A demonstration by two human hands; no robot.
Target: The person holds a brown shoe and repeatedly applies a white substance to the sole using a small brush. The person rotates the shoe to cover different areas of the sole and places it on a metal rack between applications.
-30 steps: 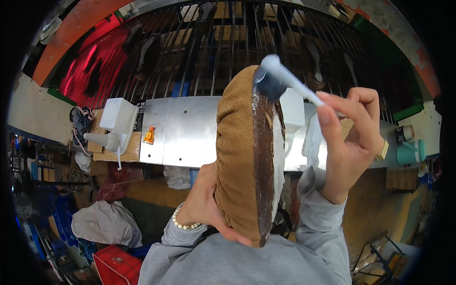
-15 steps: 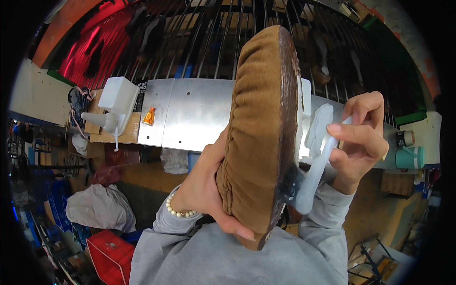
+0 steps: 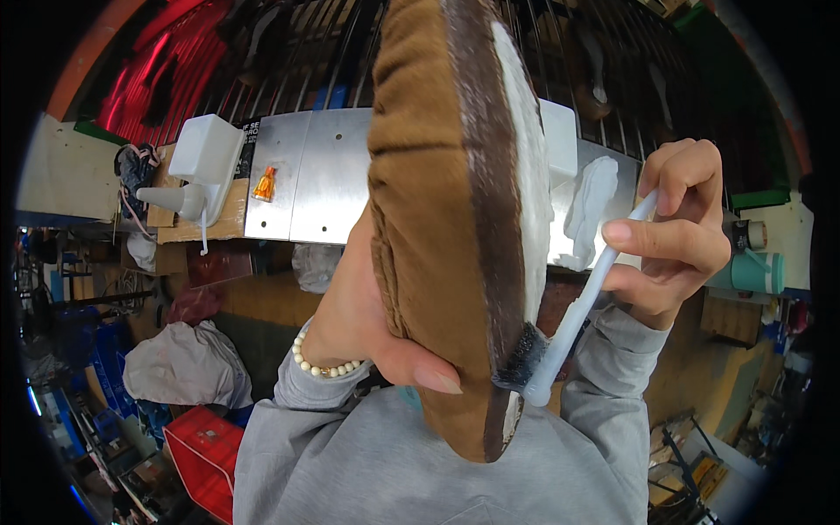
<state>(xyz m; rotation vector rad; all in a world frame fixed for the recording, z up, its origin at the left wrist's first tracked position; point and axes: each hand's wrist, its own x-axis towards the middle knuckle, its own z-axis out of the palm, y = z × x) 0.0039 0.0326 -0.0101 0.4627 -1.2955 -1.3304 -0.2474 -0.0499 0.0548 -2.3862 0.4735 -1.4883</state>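
A brown suede shoe upper point(image 3: 424, 219) stands tilted up in front of my chest, its pleated side facing left. Along its lower edge runs a dark brown band point(image 3: 477, 192) beside a white underside point(image 3: 525, 175). My left hand point(image 3: 372, 324) grips the upper from the left, thumb across the suede and most fingers hidden behind it. Between thumb and fingers, my right hand point(image 3: 674, 227) holds a brush by its white handle point(image 3: 582, 302). The brush's black bristles point(image 3: 523, 357) touch the dark band near the lower end of the upper.
Behind the upper lies a metal bench plate point(image 3: 328, 175) with an amber bottle-shaped item point(image 3: 265, 184), a white dispenser point(image 3: 206, 153) and a crumpled white cloth point(image 3: 588, 210). Metal rods point(image 3: 341, 52) span the back. At lower left stands a red crate point(image 3: 206, 459), near a pale sack point(image 3: 188, 363).
The upper has come closer and shifted left, showing more of its white underside. My right hand has turned the brush, and the bristles sit slightly lower on the band.
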